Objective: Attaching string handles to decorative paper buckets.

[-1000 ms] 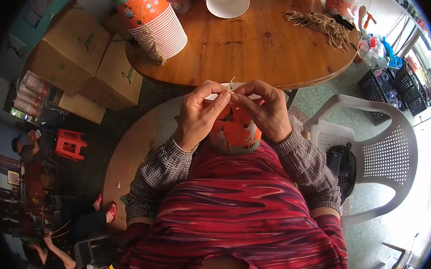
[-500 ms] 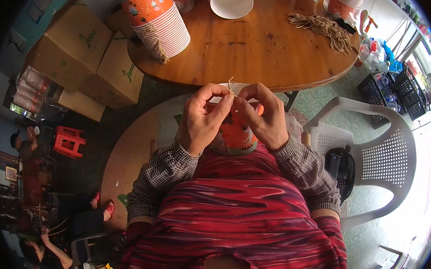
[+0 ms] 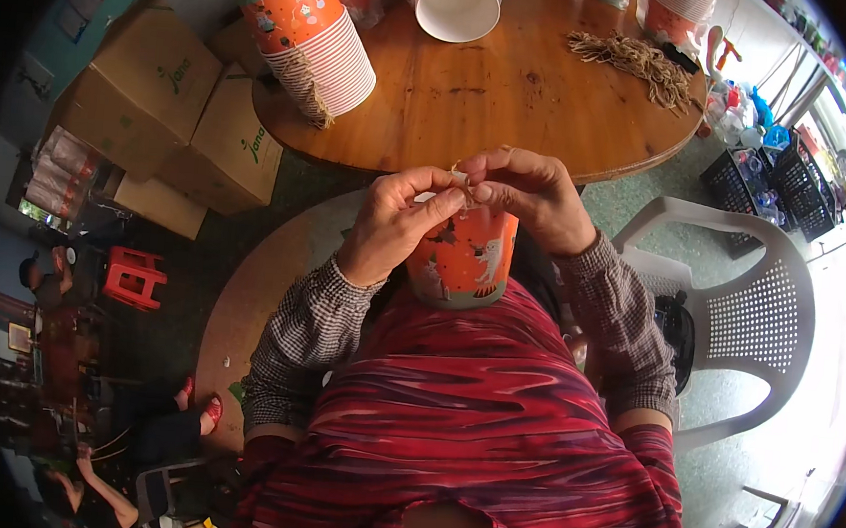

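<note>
An orange paper bucket point(image 3: 463, 259) with a green base and printed figures stands in front of my body, below the table's near edge. At its rim, both hands pinch a thin tan cord point(image 3: 462, 177). My left hand point(image 3: 397, 213) is closed on the cord, thumb and forefinger pressed together. From the other side, my right hand point(image 3: 535, 203) grips the same cord between thumb and fingertips. The fingers cover the exact shape of the cord and part of the bucket's rim.
On the wooden table point(image 3: 474, 101) stand a tall stack of nested paper buckets point(image 3: 324, 61), a white-mouthed bucket point(image 3: 457, 11) on its side and a bundle of tan cords point(image 3: 643, 68). Cardboard boxes point(image 3: 142, 78) are at left, a plastic chair point(image 3: 758, 307) at right.
My right hand has turned and shifted slightly right. The hands stand a little differently over the rim, and more of the orange bucket shows beneath them.
</note>
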A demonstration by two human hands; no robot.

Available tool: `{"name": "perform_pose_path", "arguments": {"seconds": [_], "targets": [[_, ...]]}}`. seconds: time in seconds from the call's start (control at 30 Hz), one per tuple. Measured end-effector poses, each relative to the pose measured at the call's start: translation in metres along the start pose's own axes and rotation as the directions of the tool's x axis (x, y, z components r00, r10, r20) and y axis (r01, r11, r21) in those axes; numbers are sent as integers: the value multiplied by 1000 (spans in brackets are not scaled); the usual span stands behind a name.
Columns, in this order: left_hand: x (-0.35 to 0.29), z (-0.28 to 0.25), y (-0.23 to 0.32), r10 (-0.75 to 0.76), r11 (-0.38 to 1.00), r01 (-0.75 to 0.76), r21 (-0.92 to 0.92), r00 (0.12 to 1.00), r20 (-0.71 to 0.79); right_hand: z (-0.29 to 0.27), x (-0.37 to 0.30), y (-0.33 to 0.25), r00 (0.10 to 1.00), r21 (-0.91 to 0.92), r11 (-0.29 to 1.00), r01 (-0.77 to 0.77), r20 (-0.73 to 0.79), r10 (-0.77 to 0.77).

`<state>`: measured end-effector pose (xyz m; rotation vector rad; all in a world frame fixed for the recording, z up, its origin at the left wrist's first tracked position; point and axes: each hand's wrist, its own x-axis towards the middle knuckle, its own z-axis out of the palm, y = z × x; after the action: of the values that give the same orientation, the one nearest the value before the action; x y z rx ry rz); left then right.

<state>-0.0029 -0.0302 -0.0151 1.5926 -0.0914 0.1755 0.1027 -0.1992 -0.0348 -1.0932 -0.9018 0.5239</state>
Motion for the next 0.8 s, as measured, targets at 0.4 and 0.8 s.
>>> {"name": "perform_pose_path", "arguments": {"seconds": [0.4, 0.8], "targets": [[10, -9, 3, -84, 996, 85, -4, 990, 112, -3, 13, 5, 992, -253, 960, 117, 66, -104], [15, -9, 4, -7, 998, 5, 64, 999, 32, 9, 10, -12, 926, -436, 817, 378, 177, -334]]}}
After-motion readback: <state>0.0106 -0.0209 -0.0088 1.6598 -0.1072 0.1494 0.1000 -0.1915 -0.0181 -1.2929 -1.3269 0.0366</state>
